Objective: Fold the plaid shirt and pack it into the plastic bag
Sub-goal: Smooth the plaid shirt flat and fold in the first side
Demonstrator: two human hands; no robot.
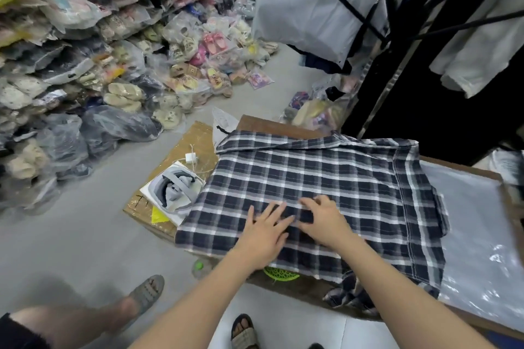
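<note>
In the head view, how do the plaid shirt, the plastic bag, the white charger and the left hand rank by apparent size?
1. Plaid shirt, largest.
2. Plastic bag; the shirt covers part of it, so its full size is unsure.
3. Left hand.
4. White charger, smallest.

The plaid shirt (312,178) lies spread on the table (283,125) — plastic bag (476,224) just right of it, both hands (263,235) (323,221) flat on it, cardboard box (170,178) left — packed shoe bags (85,65) heaped beyond that

One plaid shirt (312,178), one clear plastic bag (476,235), two hands, two sandalled feet, one white charger (189,156).
</note>
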